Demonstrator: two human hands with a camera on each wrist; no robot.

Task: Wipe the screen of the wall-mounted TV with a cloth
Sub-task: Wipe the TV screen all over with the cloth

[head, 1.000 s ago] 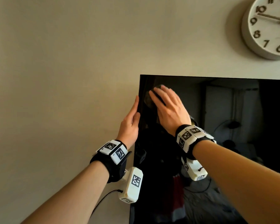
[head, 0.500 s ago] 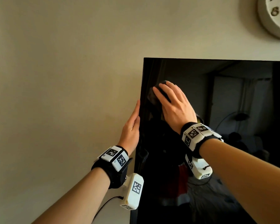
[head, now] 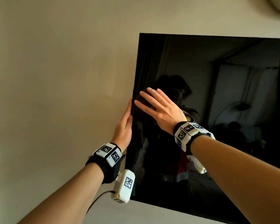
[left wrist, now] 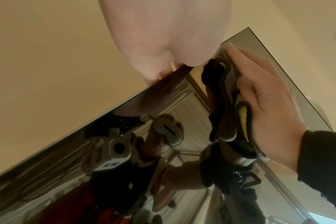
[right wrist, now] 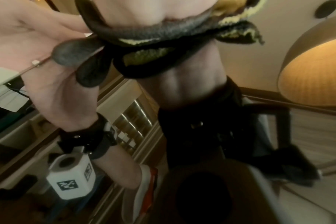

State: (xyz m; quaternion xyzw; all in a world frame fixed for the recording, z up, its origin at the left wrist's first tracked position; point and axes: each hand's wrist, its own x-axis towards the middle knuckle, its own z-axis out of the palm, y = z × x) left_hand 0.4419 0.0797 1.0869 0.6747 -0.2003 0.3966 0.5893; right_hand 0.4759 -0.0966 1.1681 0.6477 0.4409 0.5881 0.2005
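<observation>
The TV [head: 217,110] hangs on a plain wall [head: 55,78]. Its screen is dark and shiny, and it shows a dim copy of the person and the room.

The right hand [head: 160,109] lies flat on the screen, near the left edge and about half way up. Its fingers [head: 145,94] are straight and a little spread out. Under the palm is the cloth [left wrist: 228,97]. The cloth is grey with some yellow in it, and it is bunched up in folds. The hand presses the cloth onto the glass. In the head view only a small dark bit of the cloth peeks out past the fingertips.

The left hand [head: 124,126] is on the left edge of the TV, just beside the right hand. Its fingers are straight and point up along the edge. It holds nothing else.

Both wrists wear black bands with white blocks [head: 125,186] that have black and white square marks on them.
</observation>
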